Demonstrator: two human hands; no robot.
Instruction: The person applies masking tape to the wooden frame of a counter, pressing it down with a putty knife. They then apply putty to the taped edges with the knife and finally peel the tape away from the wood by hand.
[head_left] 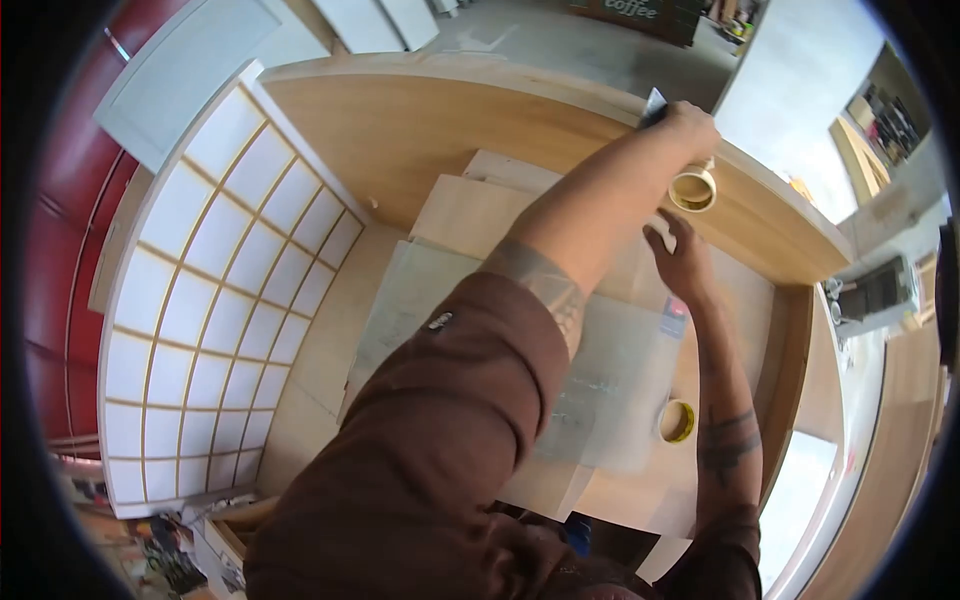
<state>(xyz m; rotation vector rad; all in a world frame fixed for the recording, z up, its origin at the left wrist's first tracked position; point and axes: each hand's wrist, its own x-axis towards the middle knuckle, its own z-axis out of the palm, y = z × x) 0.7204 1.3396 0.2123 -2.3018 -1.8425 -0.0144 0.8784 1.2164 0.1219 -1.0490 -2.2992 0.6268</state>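
Note:
My left hand (690, 130) reaches across to the top rim of the far wooden board (440, 125). Its fingers are closed around a tool with a flat pale blade and a dark part, which looks like a scraper (655, 105). Just below this hand, a roll of tape (693, 190) hangs against the board's inner face; what holds it up is hidden. My right hand (685, 255) is under the roll, apart from it, thumb and fingers parted with nothing between them. Another roll of tape (677, 421), with a yellow inside, lies beside my right forearm.
A lattice panel (205, 300) with white panes stands along the left. Thin wooden sheets (455, 215) and a translucent sheet (625, 400) lie inside the wooden frame. Its right side board (790, 370) rises beyond my right arm. A white panel (800, 90) leans at the upper right.

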